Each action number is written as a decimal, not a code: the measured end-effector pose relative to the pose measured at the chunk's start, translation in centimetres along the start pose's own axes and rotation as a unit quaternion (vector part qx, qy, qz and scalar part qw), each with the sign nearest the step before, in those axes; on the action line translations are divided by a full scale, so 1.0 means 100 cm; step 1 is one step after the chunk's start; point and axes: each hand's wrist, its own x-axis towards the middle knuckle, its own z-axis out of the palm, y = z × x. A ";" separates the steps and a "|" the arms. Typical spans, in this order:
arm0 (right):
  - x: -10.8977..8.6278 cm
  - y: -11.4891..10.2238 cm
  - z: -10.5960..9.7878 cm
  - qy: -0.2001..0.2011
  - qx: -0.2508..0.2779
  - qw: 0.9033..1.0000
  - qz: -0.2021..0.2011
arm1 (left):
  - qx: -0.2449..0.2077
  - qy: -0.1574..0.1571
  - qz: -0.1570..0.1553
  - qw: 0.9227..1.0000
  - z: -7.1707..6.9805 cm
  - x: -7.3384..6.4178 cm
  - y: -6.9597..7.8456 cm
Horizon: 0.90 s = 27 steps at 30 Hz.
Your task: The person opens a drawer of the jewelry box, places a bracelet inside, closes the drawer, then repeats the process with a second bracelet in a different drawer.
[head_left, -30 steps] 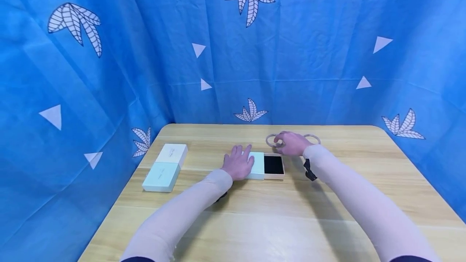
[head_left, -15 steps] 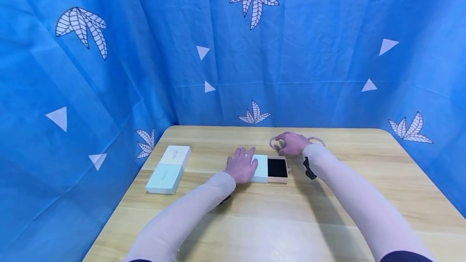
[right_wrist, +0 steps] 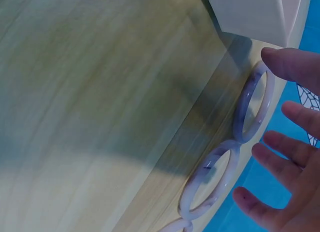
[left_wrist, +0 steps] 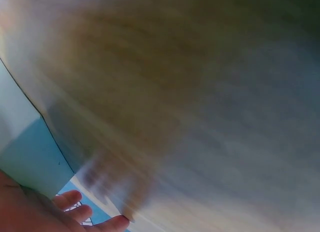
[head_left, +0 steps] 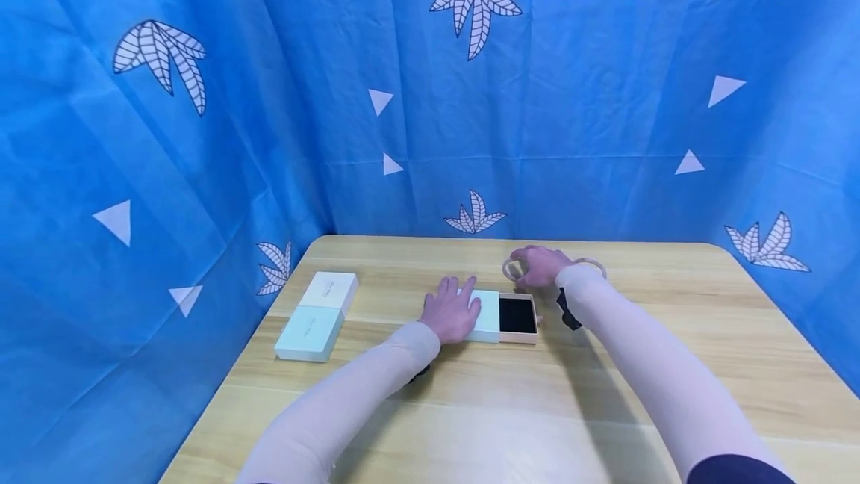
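My left hand (head_left: 450, 312) rests on the pale blue sleeve (head_left: 489, 316) of a drawer box at mid-table, fingers spread. In the left wrist view, the hand (left_wrist: 30, 207) appears beside the box's blue side (left_wrist: 37, 152). From the sleeve's right end a tray (head_left: 517, 316) with a black lining is pulled partway out. My right hand (head_left: 540, 267) hovers behind the tray, over a bangle (head_left: 506, 270). In the right wrist view its fingers are parted and nothing sits between them. The thumb is near a pale purple bangle (right_wrist: 240, 109); a second bangle (right_wrist: 187, 197) adjoins it.
Two boxes, one white (head_left: 329, 290) and one pale blue (head_left: 309, 333), lie end to end at the table's left. Part of another bangle (right_wrist: 175, 226) shows at the right wrist view's bottom edge. A blue patterned curtain (head_left: 430, 118) hangs behind the wooden table (head_left: 497, 409).
The head view has shifted slightly. Relative to the table, my right hand has moved a little left over the bangle. My left hand stays on the box, and the tray's pull tab now shows.
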 end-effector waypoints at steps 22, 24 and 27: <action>0.015 0.002 0.008 -0.006 -0.016 1.000 0.010 | 0.008 0.012 -0.004 1.000 0.002 0.000 0.000; 0.016 0.002 0.008 -0.004 -0.016 1.000 0.009 | 0.011 0.015 -0.006 1.000 0.002 0.000 0.000; 0.017 0.001 0.009 -0.003 -0.011 1.000 0.009 | 0.012 0.017 -0.006 1.000 0.002 0.000 0.000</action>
